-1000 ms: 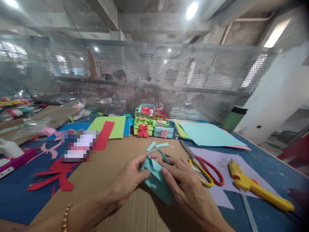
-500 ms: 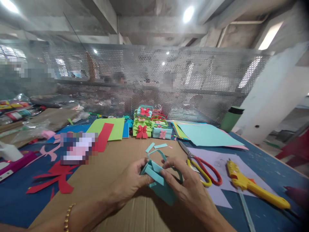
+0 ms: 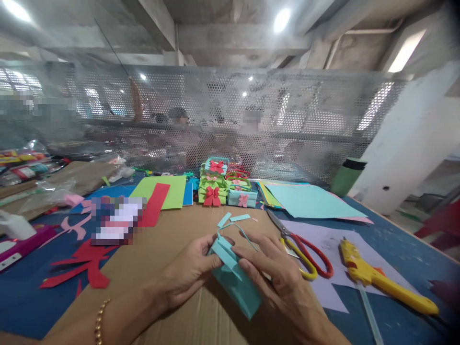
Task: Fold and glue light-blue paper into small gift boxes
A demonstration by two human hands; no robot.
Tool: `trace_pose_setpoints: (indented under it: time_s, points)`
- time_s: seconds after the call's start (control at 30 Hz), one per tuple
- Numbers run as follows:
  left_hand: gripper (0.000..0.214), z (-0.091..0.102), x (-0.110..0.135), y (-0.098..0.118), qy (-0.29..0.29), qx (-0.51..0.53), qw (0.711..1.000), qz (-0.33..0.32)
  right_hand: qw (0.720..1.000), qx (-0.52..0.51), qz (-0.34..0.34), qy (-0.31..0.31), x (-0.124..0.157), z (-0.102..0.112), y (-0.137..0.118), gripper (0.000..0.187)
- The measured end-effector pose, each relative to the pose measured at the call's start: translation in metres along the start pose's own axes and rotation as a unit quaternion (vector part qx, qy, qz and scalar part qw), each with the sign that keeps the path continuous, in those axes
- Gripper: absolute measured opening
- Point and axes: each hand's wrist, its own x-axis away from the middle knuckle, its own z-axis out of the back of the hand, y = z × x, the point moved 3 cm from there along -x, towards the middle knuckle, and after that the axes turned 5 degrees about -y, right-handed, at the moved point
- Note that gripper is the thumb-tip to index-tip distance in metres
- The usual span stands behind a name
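A small turquoise paper handbag [image 3: 239, 282] is held tilted above the cardboard sheet [image 3: 179, 215], its thin paper handle looping up at the top. My left hand [image 3: 194, 263] pinches its left end between thumb and fingers. The fingers of my right hand [image 3: 273, 268] lie against its right side and upper edge, thumb and fingertips closed round that part. Two turquoise paper strips [image 3: 239, 217] rest just beyond the bag. Scissors [image 3: 302, 249] with red and yellow handles lie right of my right hand.
A yellow glue gun [image 3: 381, 278] lies at right on lilac paper. Finished paper handbags with bows [image 3: 212, 194] are stacked at the back. Turquoise sheets [image 3: 316, 201], a lime sheet [image 3: 172, 191], red paper cut-outs [image 3: 86, 263] and a green bottle [image 3: 347, 177] surround the cardboard.
The handbag has turned, so more of its long face shows and its lower end points toward me. My right-hand fingers have shifted along its edge; the handle now appears edge-on.
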Motion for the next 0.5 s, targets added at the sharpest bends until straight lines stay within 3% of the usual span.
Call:
trace_pose_setpoints:
  time_s: [0.13, 0.3, 0.37, 0.5]
  points:
    - [0.039, 0.004, 0.001, 0.002, 0.0, -0.006, 1.0, -0.007, 0.998, 0.013, -0.002, -0.057, 0.002, 0.001, -0.002, 0.037]
    - [0.038, 0.004, 0.0, 0.005, 0.023, -0.018, 0.999, -0.022, 0.998, 0.005, -0.009, -0.056, 0.003, 0.003, 0.003, 0.038]
    - [0.04, 0.005, 0.0, 0.007, 0.037, -0.018, 0.999, -0.031, 1.0, -0.016, -0.017, -0.012, 0.003, 0.008, 0.006, 0.037]
    - [0.042, 0.012, -0.002, 0.009, 0.066, -0.013, 0.996, -0.054, 0.99, -0.033, -0.025, 0.135, 0.003, 0.024, 0.01, 0.028]
